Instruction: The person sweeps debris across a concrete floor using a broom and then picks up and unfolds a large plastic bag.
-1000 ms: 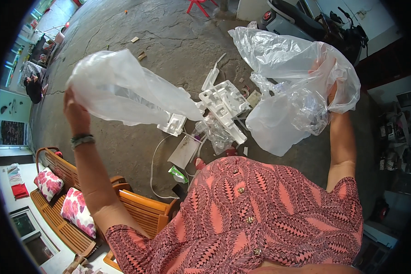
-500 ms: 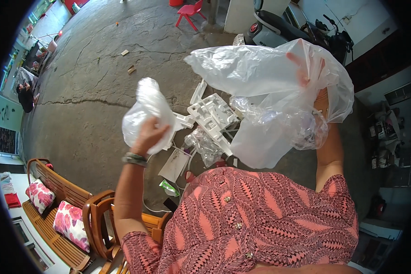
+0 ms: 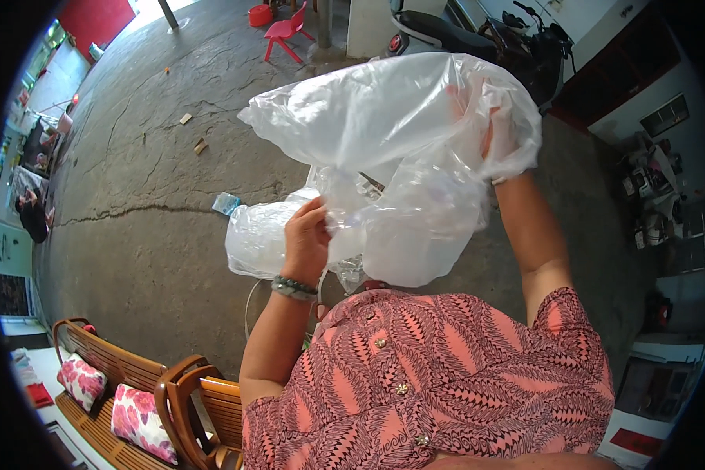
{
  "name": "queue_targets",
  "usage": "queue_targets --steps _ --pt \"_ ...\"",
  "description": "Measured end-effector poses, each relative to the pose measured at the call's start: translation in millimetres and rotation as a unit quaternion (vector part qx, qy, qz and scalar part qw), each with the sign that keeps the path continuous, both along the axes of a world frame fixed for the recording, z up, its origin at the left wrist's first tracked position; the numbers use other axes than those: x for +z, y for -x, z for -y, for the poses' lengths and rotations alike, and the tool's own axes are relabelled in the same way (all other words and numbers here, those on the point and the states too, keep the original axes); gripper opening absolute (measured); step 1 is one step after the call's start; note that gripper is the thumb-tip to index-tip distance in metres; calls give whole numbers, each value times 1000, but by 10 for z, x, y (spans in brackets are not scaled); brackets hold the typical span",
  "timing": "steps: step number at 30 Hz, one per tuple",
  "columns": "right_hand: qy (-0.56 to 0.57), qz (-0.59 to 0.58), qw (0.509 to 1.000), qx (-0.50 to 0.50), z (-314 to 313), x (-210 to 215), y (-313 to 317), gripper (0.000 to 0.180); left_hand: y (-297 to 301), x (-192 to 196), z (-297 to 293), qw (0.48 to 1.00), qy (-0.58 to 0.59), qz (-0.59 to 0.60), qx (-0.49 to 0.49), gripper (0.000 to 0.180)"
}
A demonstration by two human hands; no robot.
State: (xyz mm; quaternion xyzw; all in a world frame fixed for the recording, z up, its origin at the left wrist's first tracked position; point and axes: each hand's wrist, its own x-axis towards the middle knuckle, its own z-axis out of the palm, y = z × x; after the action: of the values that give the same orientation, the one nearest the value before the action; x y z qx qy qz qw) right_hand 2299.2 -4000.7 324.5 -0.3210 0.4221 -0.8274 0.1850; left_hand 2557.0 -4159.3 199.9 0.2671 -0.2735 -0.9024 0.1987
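Observation:
A large translucent plastic bag (image 3: pixel 352 110) spreads in front of me at chest height. My right hand (image 3: pixel 486 125) is inside it, seen hazily through the film, its fingers looking apart as they prop the bag up. With fingers closed, my left hand (image 3: pixel 309 235) pinches crumpled plastic at the bag's lower left part. A bunched whitish plastic bag (image 3: pixel 258 239) is right beside that hand; whether the hand also grips it is hidden. Next to this bunched bag a small light-blue packet (image 3: pixel 225 204) shows. White foam pieces (image 3: pixel 366 186) on the floor are mostly covered by the plastic.
At the left stands a wooden bench (image 3: pixel 117 368) with floral cushions (image 3: pixel 141 423). A red plastic chair (image 3: pixel 288 33) and a scooter (image 3: pixel 462 35) stand farther off. Small tan scraps (image 3: pixel 200 146) lie on the cracked concrete floor. Another person (image 3: pixel 31 215) is at the far left.
My left hand has moved right and brought the bunched bag against the large one. The large bag and my right hand have shifted left. The foam pieces are now mostly covered.

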Motion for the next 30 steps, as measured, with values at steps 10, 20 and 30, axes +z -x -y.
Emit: queue_targets --steps 10,20,30 --pt "-73 104 975 -184 -369 -322 1061 46 -1499 -972 1123 734 508 429 143 14" --pt "-56 187 980 -40 -167 -47 712 68 -1540 -977 1487 705 493 480 173 27" --pt "42 145 949 277 93 194 343 59 -60 -593 387 938 259 206 -102 86"
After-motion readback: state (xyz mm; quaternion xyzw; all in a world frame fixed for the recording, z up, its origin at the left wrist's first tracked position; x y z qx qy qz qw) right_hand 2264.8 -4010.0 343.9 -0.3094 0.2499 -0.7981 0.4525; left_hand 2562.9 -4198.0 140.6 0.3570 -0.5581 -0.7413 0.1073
